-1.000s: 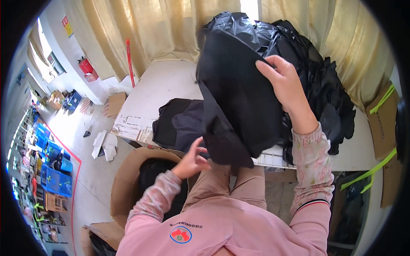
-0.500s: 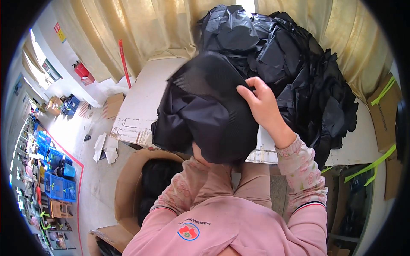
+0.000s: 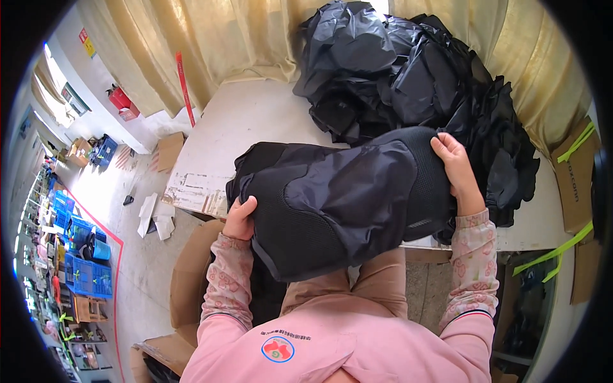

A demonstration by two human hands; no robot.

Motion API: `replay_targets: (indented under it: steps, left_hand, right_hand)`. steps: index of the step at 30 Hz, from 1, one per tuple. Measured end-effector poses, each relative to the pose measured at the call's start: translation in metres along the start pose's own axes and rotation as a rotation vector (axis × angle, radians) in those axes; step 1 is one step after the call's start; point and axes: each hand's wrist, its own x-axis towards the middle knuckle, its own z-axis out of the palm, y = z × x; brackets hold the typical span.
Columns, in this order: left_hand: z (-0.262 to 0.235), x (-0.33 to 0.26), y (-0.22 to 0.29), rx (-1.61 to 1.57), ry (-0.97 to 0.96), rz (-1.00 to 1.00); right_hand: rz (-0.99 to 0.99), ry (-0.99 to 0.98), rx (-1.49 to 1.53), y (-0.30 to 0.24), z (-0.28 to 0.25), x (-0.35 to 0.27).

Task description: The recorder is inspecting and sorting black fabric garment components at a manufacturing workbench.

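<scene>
A black fabric piece [image 3: 348, 198] is spread between my hands, smooth and creased in the middle with rounded mesh panels towards both ends. My left hand [image 3: 241, 218] grips its left edge, thumb on top and the other fingers hidden beneath. At the upper right corner my right hand [image 3: 454, 165] pinches the mesh end, fingers curled over the edge. The piece hangs above the near edge of the white table [image 3: 249, 121] and over my lap. Behind it, a large heap of shiny black fabric pieces [image 3: 428, 76] covers the table's back and right side.
An open cardboard box [image 3: 188, 281] with black contents stands on the floor at my left. Beige curtains [image 3: 255, 38] hang behind the table. Cardboard [image 3: 568, 179] with green straps is at the right. Blue crates [image 3: 89, 277] line the far left beyond a red floor line.
The black fabric piece has gone from bunched and raised to stretched out sideways and lower. My left hand has come out from under it to its left edge; my right hand moved right and down.
</scene>
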Motion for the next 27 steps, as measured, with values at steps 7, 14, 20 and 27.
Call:
replay_targets:
  steps: [7,14,20,27]
  left_hand:
    - [-0.050,0.056,0.047,0.089,0.143,-0.102]
    - [-0.031,0.095,0.111,0.359,0.328,0.055]
    - [-0.131,0.147,0.104,1.418,0.417,0.136]
    - [0.077,0.076,-0.032,1.320,-0.404,0.434]
  right_hand:
    - [-0.069,-0.006,-0.151,0.006,0.010,0.007]
    - [-0.273,-0.096,0.017,-0.050,0.043,-0.016]
    - [-0.397,-0.037,-0.191,0.113,0.082,0.011]
    - [0.084,0.190,-0.543,0.241,0.093,-0.026]
